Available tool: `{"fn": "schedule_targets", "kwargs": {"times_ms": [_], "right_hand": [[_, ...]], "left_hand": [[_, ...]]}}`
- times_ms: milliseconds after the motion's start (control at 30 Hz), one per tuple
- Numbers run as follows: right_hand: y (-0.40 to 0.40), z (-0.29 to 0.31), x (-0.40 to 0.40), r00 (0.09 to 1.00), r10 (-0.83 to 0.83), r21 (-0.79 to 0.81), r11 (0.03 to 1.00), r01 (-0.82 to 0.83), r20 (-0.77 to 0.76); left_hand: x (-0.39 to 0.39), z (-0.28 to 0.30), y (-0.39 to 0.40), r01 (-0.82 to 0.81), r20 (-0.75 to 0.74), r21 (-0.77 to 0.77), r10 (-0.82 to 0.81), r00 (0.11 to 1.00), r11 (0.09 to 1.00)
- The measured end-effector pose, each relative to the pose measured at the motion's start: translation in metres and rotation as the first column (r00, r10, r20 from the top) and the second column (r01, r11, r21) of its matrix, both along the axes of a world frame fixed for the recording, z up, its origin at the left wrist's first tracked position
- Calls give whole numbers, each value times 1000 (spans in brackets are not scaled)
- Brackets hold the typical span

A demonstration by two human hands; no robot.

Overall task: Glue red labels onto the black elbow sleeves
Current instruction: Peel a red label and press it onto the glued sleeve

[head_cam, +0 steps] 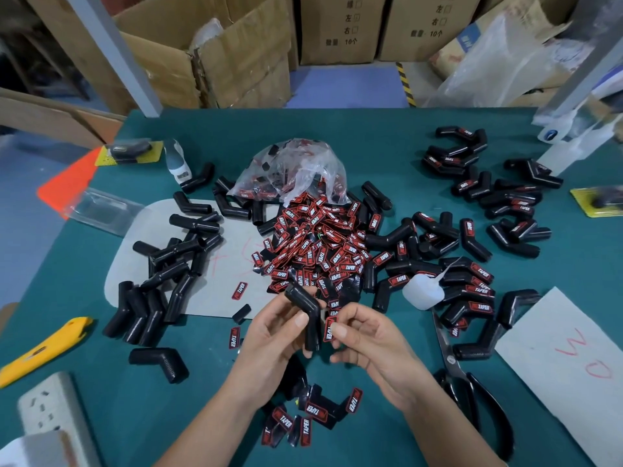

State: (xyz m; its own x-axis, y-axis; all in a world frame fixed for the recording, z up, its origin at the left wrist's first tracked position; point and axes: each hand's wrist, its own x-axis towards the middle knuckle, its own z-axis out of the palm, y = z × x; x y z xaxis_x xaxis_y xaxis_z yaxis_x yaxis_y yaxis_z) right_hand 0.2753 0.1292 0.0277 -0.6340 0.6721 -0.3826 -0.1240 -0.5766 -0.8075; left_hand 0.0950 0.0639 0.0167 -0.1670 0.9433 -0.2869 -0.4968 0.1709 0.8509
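Your green table (pixel 371 129) carries a label pile (pixel 313 244) at 12 o'clock. Near 6 o'clock, your left hand (pixel 273 335) grips 1 black elbow sleeve (pixel 305 311); your right hand (pixel 367 338) pinches a red label (pixel 329 329) against it. Whether glue is on it is hidden.

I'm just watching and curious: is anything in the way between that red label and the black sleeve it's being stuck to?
Nothing visible. The right hand pinches the label right against the sleeve, which the left hand holds above the table.
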Motion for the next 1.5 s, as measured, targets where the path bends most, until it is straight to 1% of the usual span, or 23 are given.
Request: {"fn": "schedule_targets", "kwargs": {"times_ms": [167,267,400,500,567,733,1067,1233,1400,1500], "right_hand": [[1,-2,1,997,30,-25,999,-32,-65],[2,-1,0,996,12,-48,999,-16,-88],[1,1,1,997,-10,-46,999,7,-75],[2,4,2,995,-22,-57,998,16,-100],[3,6,2,994,-12,-32,999,9,-107],[1,7,3,997,33,27,999,-32,-68],[0,11,3,997,24,28,999,-22,-74],[-2,14,3,998,35,53,998,-32,-52],[-5,13,1,999,5,109,994,-9,31],[-5,13,2,999,3,151,989,-9,40]], "left_hand": [[-2,-1,-1,25,16,29,-26,1000,999],[-3,-2,-2,68,29,48,-69,997,997],[-2,-5,-2,84,53,57,-87,995,995],[-2,-4,-2,87,68,62,-91,993,994],[-3,-4,-2,94,73,66,-98,992,993],[-3,-3,-2,97,66,63,-101,993,993],[-2,0,-5,95,78,84,-102,992,992],[-1,2,-5,76,28,74,-78,997,994],[-1,3,-5,75,-35,80,-72,997,994],[-1,3,-5,73,-75,85,-67,995,994]]}}
